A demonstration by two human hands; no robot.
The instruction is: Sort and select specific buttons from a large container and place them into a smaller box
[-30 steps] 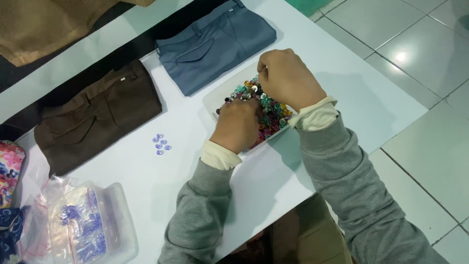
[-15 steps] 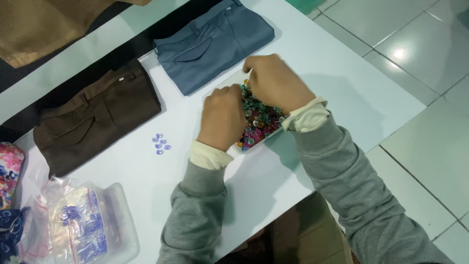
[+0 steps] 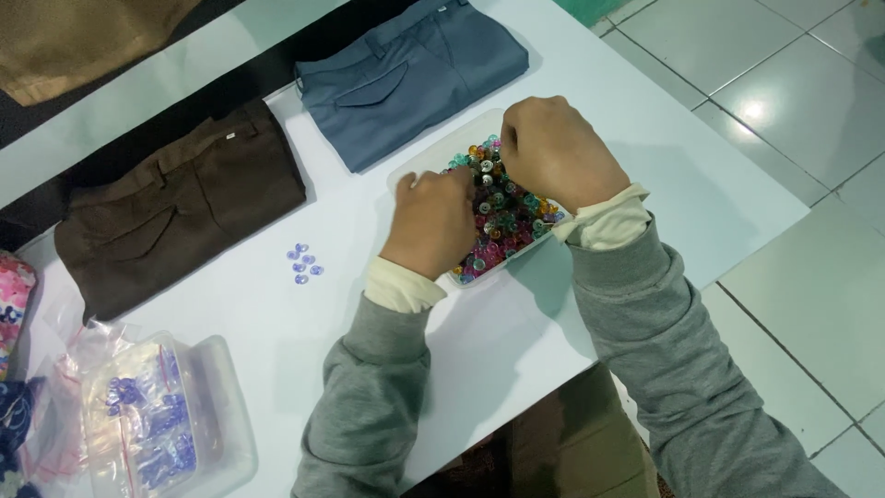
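A shallow white tray (image 3: 426, 164) on the white table holds a heap of small coloured round beads or buttons (image 3: 505, 214), pink, green, blue and amber. Both hands reach into it. My left hand (image 3: 431, 224) rests over the tray's near left part, fingers curled down into the pieces. Over the far right part my right hand (image 3: 551, 150) has its fingers pinched together at the pile. What the fingertips hold is hidden. A small cluster of pale blue buttons (image 3: 303, 263) lies loose on the table left of the tray.
Folded blue-grey trousers (image 3: 410, 74) lie behind the tray, folded brown trousers (image 3: 175, 207) to their left. A clear plastic box with bags of blue pieces (image 3: 152, 415) stands near left. Floral fabric (image 3: 14, 295) is at the left edge. The table's edge (image 3: 737, 263) drops to tiled floor on the right.
My left hand has slid back toward me off the tray's far left, uncovering more pieces. My right hand has stayed over the tray, fingers working in the pile.
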